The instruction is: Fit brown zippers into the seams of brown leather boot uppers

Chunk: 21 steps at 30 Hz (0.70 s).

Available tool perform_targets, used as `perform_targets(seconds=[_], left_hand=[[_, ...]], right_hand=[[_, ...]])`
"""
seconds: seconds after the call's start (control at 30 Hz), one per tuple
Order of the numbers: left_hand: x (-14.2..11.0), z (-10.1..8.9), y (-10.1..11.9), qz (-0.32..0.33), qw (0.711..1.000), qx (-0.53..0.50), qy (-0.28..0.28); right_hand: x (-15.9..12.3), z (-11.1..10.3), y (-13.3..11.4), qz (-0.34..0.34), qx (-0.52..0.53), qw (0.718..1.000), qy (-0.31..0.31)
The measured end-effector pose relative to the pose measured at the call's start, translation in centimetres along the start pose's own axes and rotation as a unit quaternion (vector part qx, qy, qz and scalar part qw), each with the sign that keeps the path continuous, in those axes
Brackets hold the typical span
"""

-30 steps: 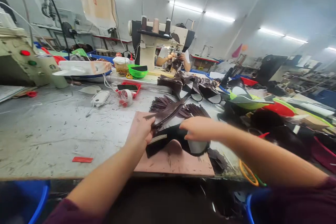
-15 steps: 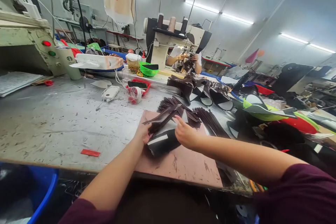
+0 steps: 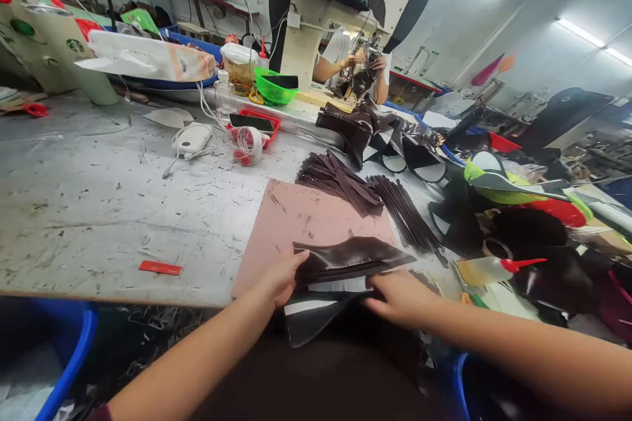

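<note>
My left hand [image 3: 282,281] pinches the left end of a dark brown leather piece [image 3: 348,259], thumb on top. The piece is folded open along its length; a black lower flap [image 3: 313,325] with a white stripe hangs toward my lap. At the right end, my right hand [image 3: 402,297] grips it between thumb and fingers, which are partly hidden in the fold. Both hands hold it over the near edge of a pinkish board [image 3: 284,220]. Beyond lie a pile of dark strips [image 3: 328,177] and a second bundle of thin strips [image 3: 407,214].
Several leather pieces [image 3: 350,131] lie at the back, before a sewing machine [image 3: 303,33] where another person's hands [image 3: 370,60] work. A red tray [image 3: 271,128], white device [image 3: 192,138] and red strip [image 3: 160,268] lie leftward. A glue bottle [image 3: 486,271] lies right; blue bins [image 3: 83,342] stand below.
Both hands have drawn the leather piece back from the strips toward my body and spread it open. My right hand has moved down to its right end. The camera view has tilted down.
</note>
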<state>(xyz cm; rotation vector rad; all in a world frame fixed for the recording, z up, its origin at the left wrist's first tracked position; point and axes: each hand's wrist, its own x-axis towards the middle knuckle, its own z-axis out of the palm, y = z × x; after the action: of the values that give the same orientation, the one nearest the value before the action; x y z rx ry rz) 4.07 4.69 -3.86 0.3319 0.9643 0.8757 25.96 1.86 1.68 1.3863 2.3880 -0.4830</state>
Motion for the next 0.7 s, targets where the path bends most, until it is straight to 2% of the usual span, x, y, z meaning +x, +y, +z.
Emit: perform_targets(seconds=[0.07, 0.13, 0.2, 0.27, 0.33, 0.4, 0.5, 0.6, 0.7], left_hand=[[0.2, 0.3, 0.1, 0.002, 1.000, 0.026, 0.011], [0.2, 0.6, 0.2, 0.008, 0.998, 0.058, 0.027], [0.2, 0.7, 0.2, 0.015, 0.994, 0.098, 0.038], [0.2, 0.3, 0.2, 0.024, 0.988, 0.143, 0.047], [0.1, -0.4, 0.1, 0.038, 0.981, 0.180, 0.060], [0.0, -1.3, -0.1, 0.078, 0.963, 0.240, 0.091], [-0.2, -2.1, -0.5, 0.159, 0.911, 0.363, 0.115], [-0.5, -2.2, -0.5, 0.190, 0.855, 0.477, 0.072], [-0.7, -2.1, 0.0, 0.216, 0.766, 0.605, 0.031]], right_hand=[[-0.3, 0.3, -1.5, -0.130, -0.094, 0.986, 0.049], [-0.1, -0.1, -3.1, -0.231, -0.143, 0.962, 0.028], [0.7, -1.1, -4.6, -0.246, -0.166, 0.954, -0.029], [2.1, -2.2, -5.6, -0.219, -0.161, 0.960, -0.069], [3.5, -2.9, -6.1, -0.201, -0.132, 0.968, -0.070], [4.5, -3.0, -6.0, -0.214, -0.098, 0.971, -0.042], [5.1, -2.4, -5.4, -0.208, -0.037, 0.977, -0.023], [5.5, -1.8, -4.6, -0.130, 0.058, 0.989, -0.040], [5.7, -1.2, -4.1, -0.102, 0.134, 0.984, -0.050]])
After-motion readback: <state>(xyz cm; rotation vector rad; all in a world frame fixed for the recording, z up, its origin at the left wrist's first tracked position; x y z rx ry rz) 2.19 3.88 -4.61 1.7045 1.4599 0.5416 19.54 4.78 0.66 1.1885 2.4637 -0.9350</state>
